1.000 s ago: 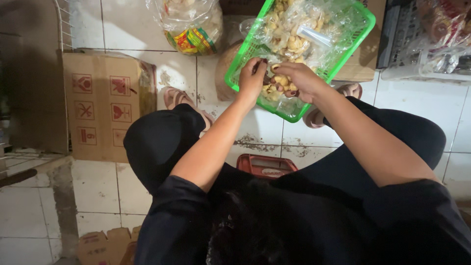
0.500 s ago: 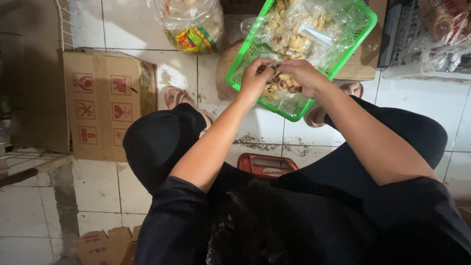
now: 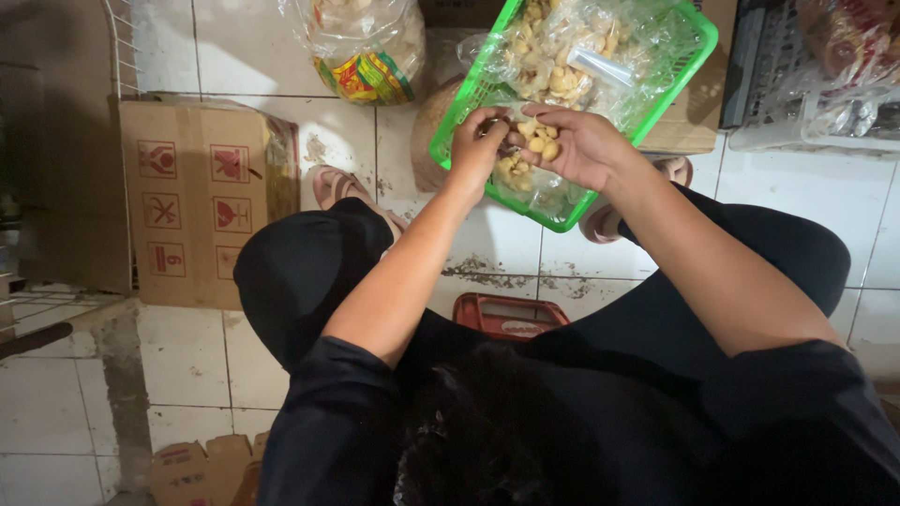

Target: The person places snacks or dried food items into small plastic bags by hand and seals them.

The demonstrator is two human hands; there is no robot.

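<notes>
Right now I see my hands meeting over the green basket: the right hand cups pale yellow pieces in its palm, and the left hand pinches something small beside them, above a clear bag.

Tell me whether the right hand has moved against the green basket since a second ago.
Yes. The right hand has lifted slightly toward the middle of the green basket, away from its near rim, cupping pale nuts.
</notes>
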